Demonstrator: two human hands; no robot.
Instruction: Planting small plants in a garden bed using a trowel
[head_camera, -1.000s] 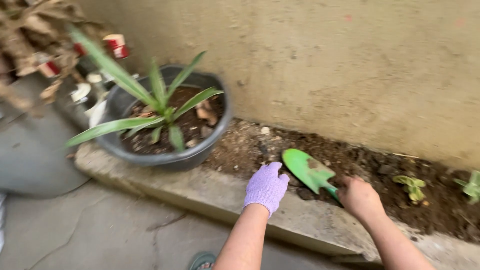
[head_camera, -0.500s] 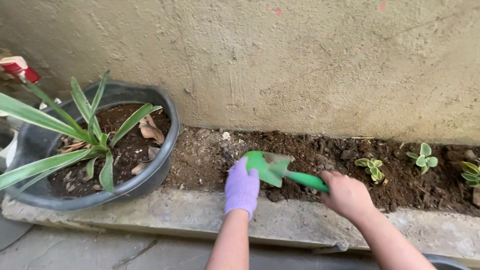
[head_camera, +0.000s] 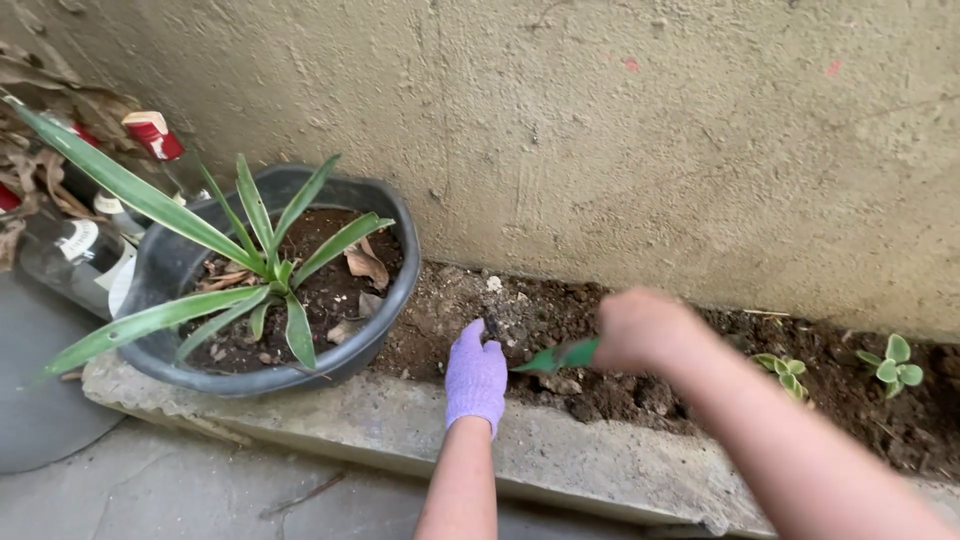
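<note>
- Left hand (head_camera: 476, 377), in a purple glove, lower centre of the frame: fingers flat and spread on the soil (head_camera: 600, 395) at the concrete edge (head_camera: 400, 425), grasping nothing; placed as if to steady the ground beside the blade.
- Right hand (head_camera: 640, 330), centre right: clenched around the green trowel (head_camera: 560, 357); blade angled down into the soil; the hand hides most of the handle, and the blade tip is buried.
- Upper left: grey pot (head_camera: 390, 310) with a long-leaved plant (head_camera: 260, 270), resting on the edge against the wall (head_camera: 650, 130).
- Far right: small seedlings (head_camera: 893, 362) rooted in the bed; blur obscures detail.
</note>
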